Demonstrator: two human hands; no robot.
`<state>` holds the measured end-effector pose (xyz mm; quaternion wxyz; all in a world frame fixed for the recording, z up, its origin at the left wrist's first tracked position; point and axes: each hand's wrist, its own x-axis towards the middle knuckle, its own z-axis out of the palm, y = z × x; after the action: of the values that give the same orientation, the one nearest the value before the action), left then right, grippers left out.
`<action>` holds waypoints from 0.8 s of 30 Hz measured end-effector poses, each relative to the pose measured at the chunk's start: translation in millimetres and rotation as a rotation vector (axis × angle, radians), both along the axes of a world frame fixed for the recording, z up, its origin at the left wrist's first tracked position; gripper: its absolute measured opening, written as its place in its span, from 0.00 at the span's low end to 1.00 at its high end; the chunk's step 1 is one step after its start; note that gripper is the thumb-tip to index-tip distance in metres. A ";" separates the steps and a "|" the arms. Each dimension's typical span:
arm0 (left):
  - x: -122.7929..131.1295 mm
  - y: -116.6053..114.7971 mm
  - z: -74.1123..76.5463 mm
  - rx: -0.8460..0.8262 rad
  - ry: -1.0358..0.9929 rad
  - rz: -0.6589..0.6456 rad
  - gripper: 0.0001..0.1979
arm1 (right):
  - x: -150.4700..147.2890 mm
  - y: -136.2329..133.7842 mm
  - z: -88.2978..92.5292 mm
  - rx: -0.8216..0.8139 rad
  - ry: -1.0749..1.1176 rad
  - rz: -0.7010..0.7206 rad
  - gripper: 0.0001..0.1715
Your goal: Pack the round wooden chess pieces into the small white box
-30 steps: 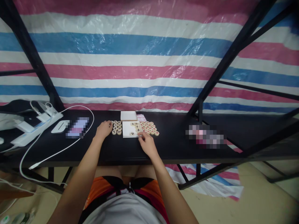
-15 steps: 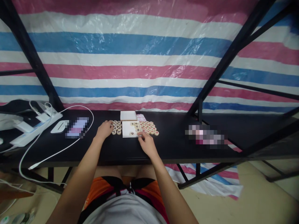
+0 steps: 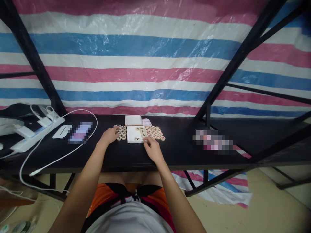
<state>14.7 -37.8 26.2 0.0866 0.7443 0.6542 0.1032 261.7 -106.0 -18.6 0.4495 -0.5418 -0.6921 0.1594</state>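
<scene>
My left hand (image 3: 109, 135) is at the left edge of a neat block of black-marked xiangqi pieces (image 3: 123, 133), its bent fingertips closed at a piece in the outer column. The fingers partly cover that piece. An open white box (image 3: 132, 133) lies just right of the block, with several black-marked pieces (image 3: 137, 138) inside, mostly on its right side. My right hand (image 3: 153, 149) grips the box's front right corner, fingers bent over the edge. Beyond it, a cluster of red-marked xiangqi pieces (image 3: 157, 133) lies on the black tabletop.
A white box lid (image 3: 133, 120) and a pink printed paper (image 3: 147, 122) lie behind the box. To the left are a blurred phone (image 3: 81, 132), a white cable (image 3: 60, 156) and a power strip (image 3: 39, 134). A blurred object (image 3: 213, 140) lies right. Black metal posts (image 3: 228, 74) frame the table.
My left hand has shifted slightly down and toward the block, uncovering a piece at the block's far left corner. My right hand and the box have stayed in place.
</scene>
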 end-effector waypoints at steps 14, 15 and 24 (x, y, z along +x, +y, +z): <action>5.9 -5.6 6.6 -0.006 -0.043 0.016 0.18 | 0.6 1.6 -3.0 0.019 -0.043 0.006 0.14; 5.9 -5.7 6.9 -0.010 -0.052 0.016 0.18 | 0.2 1.7 -3.5 0.030 -0.054 0.005 0.15; 5.7 -4.3 4.9 0.060 0.011 0.046 0.17 | -4.2 0.6 -4.4 0.014 -0.185 0.005 0.17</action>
<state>20.4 -42.1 31.1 0.0579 0.7318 0.6682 0.1206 257.5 -105.4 -23.0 0.3870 -0.5495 -0.7330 0.1050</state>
